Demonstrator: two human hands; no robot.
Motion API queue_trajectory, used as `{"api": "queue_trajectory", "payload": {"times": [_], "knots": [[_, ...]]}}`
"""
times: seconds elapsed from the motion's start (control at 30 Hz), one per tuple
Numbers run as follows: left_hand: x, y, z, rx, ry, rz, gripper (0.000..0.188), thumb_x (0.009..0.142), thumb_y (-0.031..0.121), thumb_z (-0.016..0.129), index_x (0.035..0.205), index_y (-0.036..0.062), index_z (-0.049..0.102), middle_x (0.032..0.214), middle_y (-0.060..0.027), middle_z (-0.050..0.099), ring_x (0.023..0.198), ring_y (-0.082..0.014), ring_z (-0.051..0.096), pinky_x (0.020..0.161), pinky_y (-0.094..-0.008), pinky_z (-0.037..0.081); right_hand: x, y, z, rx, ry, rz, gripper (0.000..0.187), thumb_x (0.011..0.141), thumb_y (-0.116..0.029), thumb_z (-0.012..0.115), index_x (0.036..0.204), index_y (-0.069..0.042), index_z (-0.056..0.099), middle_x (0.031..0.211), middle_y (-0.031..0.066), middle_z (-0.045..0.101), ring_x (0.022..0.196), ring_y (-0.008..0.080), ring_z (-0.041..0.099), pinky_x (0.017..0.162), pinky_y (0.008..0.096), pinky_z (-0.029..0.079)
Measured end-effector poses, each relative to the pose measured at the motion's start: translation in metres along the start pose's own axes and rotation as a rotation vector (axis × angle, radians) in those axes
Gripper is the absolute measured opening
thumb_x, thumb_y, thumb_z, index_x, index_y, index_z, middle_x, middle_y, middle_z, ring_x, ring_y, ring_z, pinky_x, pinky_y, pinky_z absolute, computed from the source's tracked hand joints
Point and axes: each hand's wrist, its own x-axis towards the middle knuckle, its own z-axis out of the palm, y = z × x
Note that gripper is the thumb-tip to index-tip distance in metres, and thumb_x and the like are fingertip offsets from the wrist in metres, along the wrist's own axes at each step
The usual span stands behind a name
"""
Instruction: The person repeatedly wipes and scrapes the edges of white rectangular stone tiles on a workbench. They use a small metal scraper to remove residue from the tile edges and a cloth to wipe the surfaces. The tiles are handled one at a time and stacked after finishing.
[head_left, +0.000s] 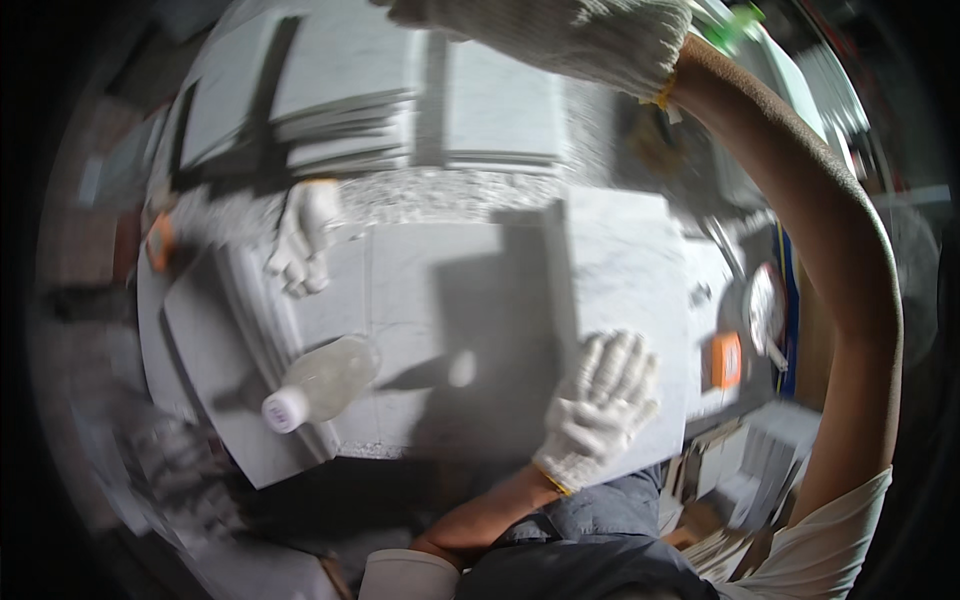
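The fingers (622,365) of the left hand (598,415), in a white knitted glove, lie extended and slightly apart, palm down on a pale grey-veined rectangular stone slab (625,270), pointing away from the person and a little right. The slab is on the right part of the pale work surface (400,300), its long axis running away from the body. The right hand (580,35), in a matching glove, is at the top edge; how its fingers stand I cannot tell. Left of the slab lies a clear bottle with a white cap (335,380); right, a small orange box (726,360)
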Motion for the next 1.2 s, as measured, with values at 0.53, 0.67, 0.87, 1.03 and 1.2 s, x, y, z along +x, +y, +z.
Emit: {"api": "queue_trajectory", "payload": {"times": [0.53,0.67,0.87,1.03,1.2], "knots": [[0.005,0.039,0.013,0.463,0.056,0.286,0.062,0.099,0.055,0.052,0.146,0.0148,0.056,0.158,-0.0150,0.047,0.152,-0.0344,0.034,0.120,-0.0527,0.033,-0.579,-0.137,0.127,0.564,0.836,0.932,0.050,0.103,-0.046,0.063,0.096,0.004,0.068,0.080,0.0098,0.069,0.070,0.0159,0.066,0.067,0.0287,0.054],[-0.010,0.078,0.029,0.418,-0.134,0.522,0.068,0.102,0.059,0.044,0.154,0.0161,0.046,0.160,-0.0175,0.042,0.152,-0.0392,0.033,0.115,-0.0538,0.040,-0.656,-0.156,0.202,0.688,1.147,1.095,0.054,0.104,-0.051,0.060,0.103,0.002,0.069,0.083,0.0094,0.071,0.072,0.0161,0.069,0.065,0.0304,0.059],[0.066,0.058,0.024,0.484,-0.229,0.384,0.070,0.102,0.055,0.047,0.155,0.0092,0.042,0.161,-0.0224,0.039,0.152,-0.0411,0.031,0.126,-0.0512,0.021,-0.652,-0.161,0.292,0.860,1.298,1.056,0.045,0.105,-0.043,0.060,0.099,0.000,0.070,0.085,0.0068,0.069,0.072,0.0136,0.064,0.067,0.0290,0.055],[0.159,-0.004,0.002,0.612,-0.260,0.111,0.028,0.092,0.039,0.060,0.108,0.0274,0.079,0.152,-0.0052,0.054,0.143,-0.0299,0.045,0.116,-0.0544,0.033,-0.651,-0.143,0.328,0.640,1.140,1.072,0.030,0.103,-0.027,0.063,0.106,0.001,0.072,0.090,0.0086,0.074,0.075,0.0170,0.070,0.067,0.0325,0.059],[0.154,-0.063,-0.022,0.697,-0.002,-0.120,0.079,0.102,0.071,0.030,0.161,0.0194,0.038,0.169,-0.0108,0.032,0.157,-0.0310,0.025,0.128,-0.0461,0.013,-0.663,-0.148,0.328,0.460,0.991,0.946,0.040,0.103,-0.038,0.066,0.107,0.001,0.072,0.092,0.0120,0.075,0.078,0.0203,0.073,0.071,0.0362,0.062]]}}
